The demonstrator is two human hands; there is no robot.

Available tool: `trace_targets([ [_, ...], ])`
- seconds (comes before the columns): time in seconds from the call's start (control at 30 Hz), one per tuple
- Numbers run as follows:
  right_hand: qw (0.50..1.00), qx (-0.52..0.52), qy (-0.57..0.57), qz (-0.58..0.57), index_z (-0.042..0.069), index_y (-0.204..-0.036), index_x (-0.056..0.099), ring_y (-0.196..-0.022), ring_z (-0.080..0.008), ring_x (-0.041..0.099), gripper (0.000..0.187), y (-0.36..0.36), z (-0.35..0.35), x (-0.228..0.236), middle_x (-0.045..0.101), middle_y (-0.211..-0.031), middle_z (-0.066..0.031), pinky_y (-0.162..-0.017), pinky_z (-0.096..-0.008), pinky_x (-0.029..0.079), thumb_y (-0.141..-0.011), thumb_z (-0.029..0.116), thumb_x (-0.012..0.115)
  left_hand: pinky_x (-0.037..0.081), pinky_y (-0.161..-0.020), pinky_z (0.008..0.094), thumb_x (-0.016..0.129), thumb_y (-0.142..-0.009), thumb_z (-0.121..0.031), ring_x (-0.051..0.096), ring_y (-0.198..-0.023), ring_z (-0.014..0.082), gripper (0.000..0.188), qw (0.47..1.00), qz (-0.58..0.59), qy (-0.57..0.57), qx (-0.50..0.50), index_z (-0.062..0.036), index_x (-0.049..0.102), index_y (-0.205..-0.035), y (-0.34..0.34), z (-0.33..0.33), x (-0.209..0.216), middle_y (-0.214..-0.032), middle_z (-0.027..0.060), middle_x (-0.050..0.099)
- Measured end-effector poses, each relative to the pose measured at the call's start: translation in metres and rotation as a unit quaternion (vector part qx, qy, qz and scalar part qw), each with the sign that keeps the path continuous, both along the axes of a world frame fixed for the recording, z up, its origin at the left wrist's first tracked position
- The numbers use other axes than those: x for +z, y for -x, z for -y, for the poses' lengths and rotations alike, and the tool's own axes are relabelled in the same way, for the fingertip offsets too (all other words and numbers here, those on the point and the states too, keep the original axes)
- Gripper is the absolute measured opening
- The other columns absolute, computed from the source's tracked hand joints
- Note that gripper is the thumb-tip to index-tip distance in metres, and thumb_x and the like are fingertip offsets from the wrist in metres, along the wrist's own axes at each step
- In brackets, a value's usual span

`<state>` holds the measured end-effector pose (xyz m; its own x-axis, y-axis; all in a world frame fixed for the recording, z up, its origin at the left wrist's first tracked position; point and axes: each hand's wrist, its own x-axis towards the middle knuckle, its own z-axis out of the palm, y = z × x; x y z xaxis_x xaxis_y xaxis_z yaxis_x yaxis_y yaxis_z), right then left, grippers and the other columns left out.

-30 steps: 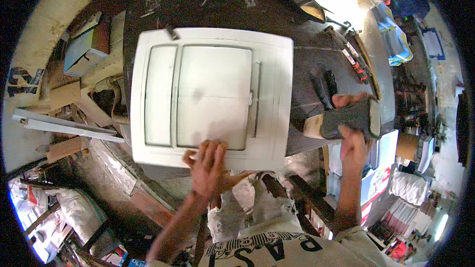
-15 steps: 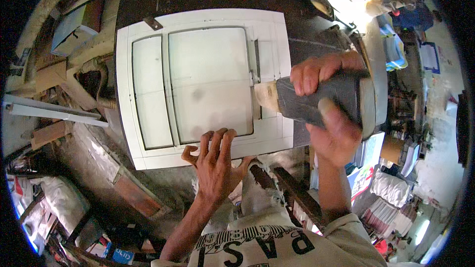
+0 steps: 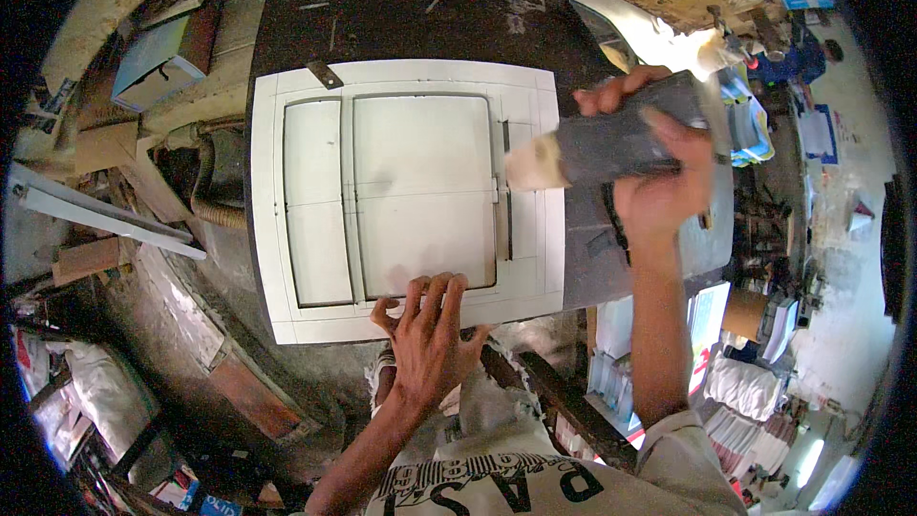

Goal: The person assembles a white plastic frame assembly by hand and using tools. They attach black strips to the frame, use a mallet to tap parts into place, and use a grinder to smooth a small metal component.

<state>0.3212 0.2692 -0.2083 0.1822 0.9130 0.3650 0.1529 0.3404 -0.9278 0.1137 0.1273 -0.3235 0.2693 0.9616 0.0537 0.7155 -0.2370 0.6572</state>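
A flat white board [image 3: 425, 182] carries pencil lines and two rounded rectangular outlines of thin dark strip. At its near edge my left hand [image 3: 430, 349] has its fingers bent and spread, the tips resting on the board and the thumb off to the right. My right hand [image 3: 664, 186] is closed round a dark wrapped block [image 3: 616, 139] with a tan tapered end [image 3: 535, 164]; the thumb lies on top and fingers curl over the far side. That end points left over the board's right part, beside a narrow dark slot [image 3: 509, 225]. Whether it touches the board, I cannot tell.
The board lies on a dark table [image 3: 430, 19]. A small metal plate with a hole [image 3: 325, 75] overlaps its far edge. A ribbed hose [image 3: 205, 201] and pale strips [image 3: 105, 218] are at the left, stacked papers [image 3: 611, 363] at the lower right.
The dark block and my right hand have moved farther away and turned, blurred by motion. The whole view has shifted. My left hand keeps its place on the board.
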Motion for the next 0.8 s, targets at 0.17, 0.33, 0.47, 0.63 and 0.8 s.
trace_targets([
  [0.17,0.989,0.134,-0.055,-0.041,0.003,-0.106,0.047,-0.092,-0.0289,0.051,0.036,0.007,0.002,0.04,0.052,-0.096,-0.0157,-0.089,-0.044,0.042,-0.079,0.028,0.051,0.022,-0.095,0.0561,0.087,-0.06,-0.031,0.052,-0.113,0.0231,0.067,1.0,-0.011,0.021,-0.002,-0.0096,0.059,-0.117,0.003,-0.005,0.006,-0.118,0.004,0.06],
  [0.33,0.997,0.034,-0.027,-0.065,0.007,-0.113,0.044,-0.1,-0.0298,0.048,0.039,0.021,-0.009,-0.001,0.05,-0.104,-0.0155,-0.091,-0.045,0.042,-0.082,0.029,0.052,0.023,-0.094,0.0555,0.086,-0.061,-0.03,0.051,-0.114,0.023,0.067,0.999,0.011,0.034,-0.017,-0.0087,0.058,-0.118,0.001,-0.008,0.012,-0.118,0.0051,0.059],
  [0.47,0.998,-0.004,-0.023,-0.056,0.009,-0.118,0.041,-0.106,-0.0305,0.047,0.041,0.018,-0.006,0.015,0.047,-0.111,-0.0154,-0.092,-0.0458,0.042,-0.084,0.03,0.052,0.024,-0.093,0.0549,0.085,-0.061,-0.029,0.051,-0.113,0.0232,0.067,1.0,-0.007,0.002,-0.011,-0.0084,0.058,-0.118,0.002,-0.009,0.01,-0.116,0.0057,0.059],
  [0.63,0.986,0.135,-0.016,-0.094,0.01,-0.109,0.044,-0.097,-0.0275,0.048,0.03,0.009,0.021,0.046,0.049,-0.099,-0.0115,-0.088,-0.0439,0.042,-0.086,0.028,0.052,0.025,-0.093,0.0554,0.084,-0.06,-0.028,0.052,-0.113,0.0234,0.067,0.999,-0.011,0.033,-0.016,-0.0087,0.058,-0.119,0.002,-0.008,0.013,-0.116,0.0052,0.059],
  [0.8,0.994,0.074,0.001,-0.084,0.01,-0.099,0.047,-0.088,-0.0246,0.05,0.02,0.018,0.023,-0.001,0.051,-0.088,-0.0076,-0.084,-0.0421,0.042,-0.087,0.026,0.052,0.026,-0.093,0.0538,0.085,-0.059,-0.026,0.053,-0.111,0.0226,0.065,1.0,-0.015,0.025,-0.01,-0.0098,0.058,-0.116,-0.002,-0.011,0.008,-0.116,0.0033,0.059],
])
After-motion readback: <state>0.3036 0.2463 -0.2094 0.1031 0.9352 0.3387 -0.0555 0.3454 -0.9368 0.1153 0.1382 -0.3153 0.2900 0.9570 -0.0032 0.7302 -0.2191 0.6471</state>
